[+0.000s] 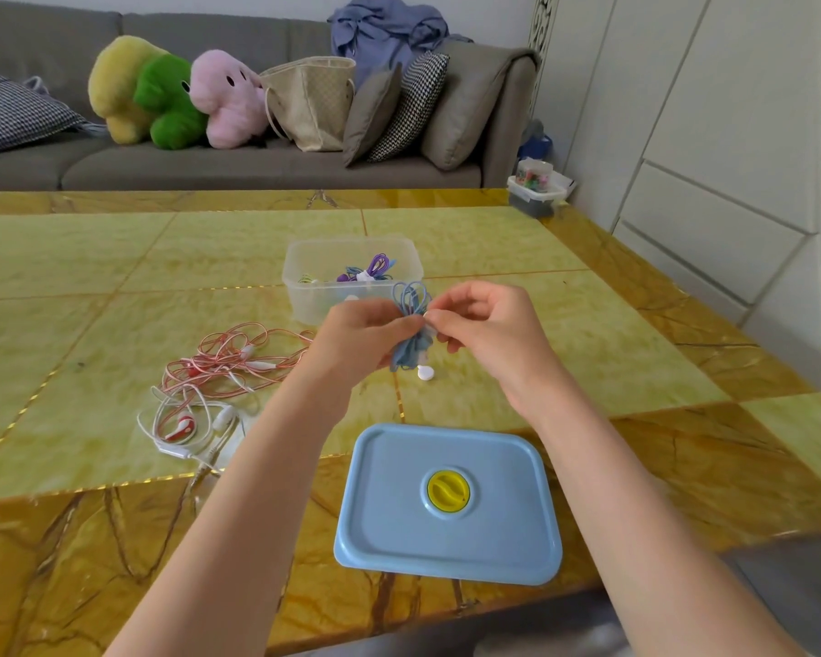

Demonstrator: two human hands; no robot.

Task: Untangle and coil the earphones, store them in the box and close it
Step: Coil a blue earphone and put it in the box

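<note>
- Head view: the left hand (361, 331) gripped a coiled bundle of blue earphones (411, 324) at its middle, held above the table (588, 334).
- The right hand (487, 324) pinched the same bundle from the other side, fingers curled, a white earbud (425, 372) hanging below.
- Just behind the hands stood the clear box (351, 277), open, with purple coiled earphones (375, 270) inside.
- Its blue lid (449, 505) lay near the table's front edge.
- A tangle of red and white earphones (214, 386) lay to the left.
</note>
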